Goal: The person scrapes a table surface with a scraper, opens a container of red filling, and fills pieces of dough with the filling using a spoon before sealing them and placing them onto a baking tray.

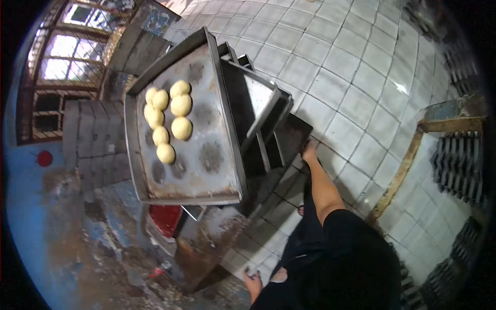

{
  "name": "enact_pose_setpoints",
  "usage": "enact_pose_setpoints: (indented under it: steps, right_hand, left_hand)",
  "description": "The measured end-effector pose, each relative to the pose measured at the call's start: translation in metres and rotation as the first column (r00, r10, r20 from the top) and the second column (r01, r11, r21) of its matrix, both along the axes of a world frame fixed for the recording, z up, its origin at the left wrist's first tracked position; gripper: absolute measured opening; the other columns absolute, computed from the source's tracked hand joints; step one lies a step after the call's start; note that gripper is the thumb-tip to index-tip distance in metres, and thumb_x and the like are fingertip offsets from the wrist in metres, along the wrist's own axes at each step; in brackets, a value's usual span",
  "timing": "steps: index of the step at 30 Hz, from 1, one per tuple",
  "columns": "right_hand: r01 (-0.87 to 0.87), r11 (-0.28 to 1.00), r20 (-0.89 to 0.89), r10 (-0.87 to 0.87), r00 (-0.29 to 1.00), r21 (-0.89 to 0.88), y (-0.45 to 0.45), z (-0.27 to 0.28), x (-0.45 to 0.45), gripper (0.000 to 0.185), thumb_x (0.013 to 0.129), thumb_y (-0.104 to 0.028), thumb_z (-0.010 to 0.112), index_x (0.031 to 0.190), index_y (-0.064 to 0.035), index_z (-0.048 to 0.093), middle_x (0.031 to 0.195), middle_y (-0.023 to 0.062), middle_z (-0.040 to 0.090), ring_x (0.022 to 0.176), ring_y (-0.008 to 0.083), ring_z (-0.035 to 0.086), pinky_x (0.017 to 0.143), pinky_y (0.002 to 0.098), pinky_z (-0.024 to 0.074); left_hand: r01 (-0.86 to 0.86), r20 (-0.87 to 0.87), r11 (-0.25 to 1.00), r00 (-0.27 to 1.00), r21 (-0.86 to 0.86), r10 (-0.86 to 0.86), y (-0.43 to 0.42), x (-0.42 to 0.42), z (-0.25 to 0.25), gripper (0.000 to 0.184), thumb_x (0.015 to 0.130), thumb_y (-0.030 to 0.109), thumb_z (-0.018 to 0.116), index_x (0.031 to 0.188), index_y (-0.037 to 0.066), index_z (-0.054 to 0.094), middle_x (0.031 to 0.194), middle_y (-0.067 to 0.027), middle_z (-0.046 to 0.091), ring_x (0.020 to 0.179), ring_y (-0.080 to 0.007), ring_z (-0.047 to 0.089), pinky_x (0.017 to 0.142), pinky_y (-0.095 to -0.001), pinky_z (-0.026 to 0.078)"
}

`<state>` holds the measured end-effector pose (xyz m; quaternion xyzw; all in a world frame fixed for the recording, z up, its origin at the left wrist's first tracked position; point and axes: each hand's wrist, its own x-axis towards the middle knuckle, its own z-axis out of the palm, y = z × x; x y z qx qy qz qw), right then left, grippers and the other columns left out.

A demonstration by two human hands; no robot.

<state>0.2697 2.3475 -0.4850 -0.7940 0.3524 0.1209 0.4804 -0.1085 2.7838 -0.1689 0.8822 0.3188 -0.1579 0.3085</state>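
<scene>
My right hand (309, 151) reaches out at the centre right, its fingers curled at the edge of a dark flat tray (298, 130) and partly hidden in shadow. Lower down, my left hand (252, 283) is held low with its fingers apart and nothing in it. Several pale yellow dough balls (181, 128) rest in two uneven rows on a large worn metal tray (209, 183) with raised sides. Beside and below that tray, more metal trays (261, 101) are stacked at different angles.
A worn, stained surface (119, 243) lies at the lower left, with a red container (165, 219) near the large tray. Grey stacked blocks (95, 139) stand by barred windows (72, 57). Dark slotted racks (460, 165) line the right. Pale tiles (336, 67) cover the floor.
</scene>
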Motion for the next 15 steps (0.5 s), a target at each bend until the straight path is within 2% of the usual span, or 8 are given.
enact_pose_setpoints:
  steps: [1,5,6,7,9,11,13,15]
  right_hand:
    - [0.011,0.999,0.013,-0.012,1.0,0.031,0.005,0.001,0.004,0.064,0.094,-0.022,0.064,0.147,0.0058,0.042,0.143,0.0307,0.053,0.134,0.0436,0.05,0.111,0.0469,0.0416]
    - [-0.606,0.729,-0.318,0.521,0.792,-0.317,-0.007,-0.007,0.008,0.046,0.097,-0.02,0.049,0.138,-0.0029,0.06,0.137,0.0183,0.063,0.134,0.0341,0.053,0.117,0.0378,0.0359]
    - [-0.552,0.763,-0.168,0.528,0.833,-0.338,-0.015,0.003,0.003,0.044,0.091,-0.021,0.055,0.129,-0.0012,0.064,0.136,0.0202,0.063,0.129,0.0345,0.056,0.11,0.0414,0.0439]
    - [-0.447,0.779,0.122,0.545,0.829,-0.44,-0.016,-0.153,-0.022,0.053,0.086,-0.021,0.06,0.135,0.0001,0.059,0.138,0.0219,0.061,0.123,0.0369,0.061,0.101,0.0455,0.0502]
    - [-0.991,-0.131,-0.383,0.914,-0.131,0.025,-0.059,-0.051,0.015,0.063,0.083,-0.024,0.064,0.141,-0.001,0.055,0.139,0.0236,0.06,0.112,0.0412,0.065,0.097,0.0473,0.0521]
    - [-0.587,0.804,0.025,0.587,0.809,0.1,-0.1,-0.032,-0.019,0.055,0.083,-0.031,0.068,0.13,-0.0016,0.064,0.128,0.0236,0.066,0.097,0.0444,0.069,0.089,0.0483,0.0543]
    - [-0.718,0.689,-0.309,0.664,0.681,-0.102,-0.138,0.133,0.01,0.062,0.082,-0.034,0.07,0.132,0.0017,0.062,0.121,0.0251,0.069,0.109,0.0366,0.068,0.098,0.0453,0.0517]
    - [-0.741,0.669,-0.26,0.725,0.638,0.049,-0.178,0.239,0.05,0.054,0.087,-0.032,0.069,0.127,0.0045,0.064,0.117,0.0222,0.072,0.107,0.0306,0.07,0.094,0.0401,0.0534]
  left_hand:
    - [-0.217,-0.259,0.975,0.946,-0.056,0.196,-0.02,0.011,0.021,0.056,0.087,0.003,0.074,0.137,0.002,0.05,0.127,-0.0195,0.055,0.1,-0.0209,0.063,0.074,-0.0341,0.052]
    - [0.075,-0.253,0.971,0.958,-0.226,-0.133,-0.041,0.028,0.018,0.057,0.088,0.016,0.077,0.138,0.005,0.053,0.122,-0.0171,0.059,0.099,-0.0252,0.067,0.08,-0.0356,0.057]
    - [0.038,-0.225,0.972,0.97,-0.232,-0.091,-0.042,0.04,0.011,0.057,0.088,0.016,0.077,0.138,0.005,0.053,0.122,-0.0171,0.059,0.099,-0.0252,0.067,0.08,-0.0356,0.057]
    - [-0.027,-0.236,0.975,0.971,-0.222,-0.027,-0.039,0.05,-0.003,0.056,0.088,0.017,0.077,0.137,0.006,0.054,0.123,-0.0177,0.059,0.103,-0.0282,0.067,0.083,-0.0375,0.057]
    - [-0.118,-0.233,0.965,0.971,-0.233,0.062,-0.057,0.063,-0.004,0.055,0.087,0.019,0.076,0.137,0.007,0.055,0.125,-0.0183,0.059,0.107,-0.0312,0.067,0.086,-0.0394,0.057]
    - [0.237,-0.077,0.971,0.968,-0.022,-0.238,-0.079,0.082,0.002,0.053,0.087,0.023,0.075,0.135,0.007,0.058,0.125,-0.0226,0.061,0.111,-0.0364,0.065,0.091,-0.0432,0.055]
    - [0.091,-0.11,0.989,0.989,-0.115,-0.104,-0.092,0.07,-0.004,0.053,0.087,0.026,0.075,0.134,0.008,0.059,0.126,-0.0242,0.061,0.111,-0.038,0.064,0.092,-0.0445,0.055]
    - [-0.034,-0.198,0.988,0.98,-0.151,0.003,-0.092,0.031,-0.029,0.055,0.085,0.03,0.077,0.133,0.009,0.06,0.127,-0.0256,0.062,0.113,-0.0389,0.063,0.094,-0.0462,0.054]
